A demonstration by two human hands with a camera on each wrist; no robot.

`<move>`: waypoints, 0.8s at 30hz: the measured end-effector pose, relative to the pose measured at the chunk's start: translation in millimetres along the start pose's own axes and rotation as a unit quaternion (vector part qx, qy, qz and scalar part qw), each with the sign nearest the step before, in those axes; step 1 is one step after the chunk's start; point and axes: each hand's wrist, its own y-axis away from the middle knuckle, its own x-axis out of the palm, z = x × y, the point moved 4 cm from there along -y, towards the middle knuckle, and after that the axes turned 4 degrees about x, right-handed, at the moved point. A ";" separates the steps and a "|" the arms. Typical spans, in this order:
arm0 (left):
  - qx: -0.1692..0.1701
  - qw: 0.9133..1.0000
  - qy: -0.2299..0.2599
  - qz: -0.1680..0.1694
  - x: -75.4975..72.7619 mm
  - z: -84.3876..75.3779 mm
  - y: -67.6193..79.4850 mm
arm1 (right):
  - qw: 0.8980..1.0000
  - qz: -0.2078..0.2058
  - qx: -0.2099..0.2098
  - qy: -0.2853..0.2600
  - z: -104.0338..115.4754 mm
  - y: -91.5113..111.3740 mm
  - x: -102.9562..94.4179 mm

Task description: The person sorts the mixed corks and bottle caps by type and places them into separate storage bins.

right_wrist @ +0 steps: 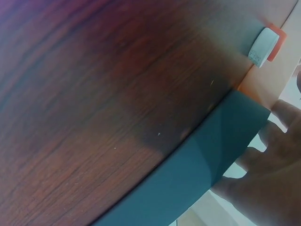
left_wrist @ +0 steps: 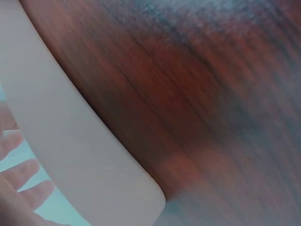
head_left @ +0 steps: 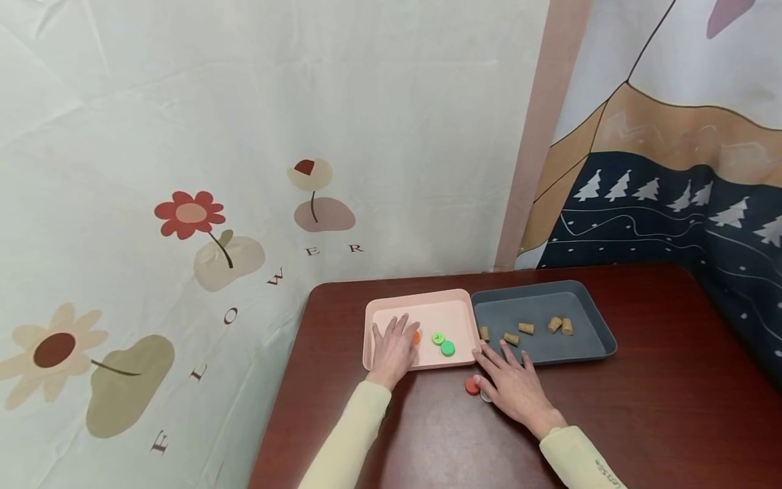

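My left hand (head_left: 393,350) reaches over the near-left part of the pink tray (head_left: 449,310), its fingers spread. Just right of those fingers lies an orange cap (head_left: 417,337), partly covered by the hand. A light green cap (head_left: 438,338) and a darker green cap (head_left: 448,348) lie farther right in that tray. My right hand (head_left: 516,387) has its fingers spread at the near-left edge of the dark grey tray (head_left: 586,333). By its thumb, on the table, are a red cap (head_left: 472,385) and a white cap (right_wrist: 263,47), the latter partly hidden in the head view.
Several corks (head_left: 526,329) lie in the dark grey tray. The two trays stand side by side on a reddish-brown wooden table (head_left: 647,305). A printed cloth wall (head_left: 427,170) rises directly behind the table.
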 end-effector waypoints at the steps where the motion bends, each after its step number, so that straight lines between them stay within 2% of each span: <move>1: 0.001 1.000 0.000 -0.005 -0.7 0.0 1.2 | 1.000 0.002 0.001 -0.002 0.0 0.0 -0.2; 7: 0.010 1.000 0.004 -0.024 -6.9 -1.9 11.4 | 1.000 0.008 0.013 -0.014 -1.7 -0.3 -1.3; 13: 0.035 0.998 0.024 -0.055 -14.7 -9.1 21.3 | 0.999 -0.006 0.025 -0.036 -3.6 -0.4 -4.3; 20: 0.077 0.990 0.042 -0.114 -20.3 -22.3 31.8 | 0.998 -0.033 0.033 -0.031 -7.3 2.1 -10.4; 24: 0.095 0.986 0.047 -0.128 -21.9 -30.8 37.3 | 0.998 -0.038 0.038 -0.027 -11.2 5.5 -12.4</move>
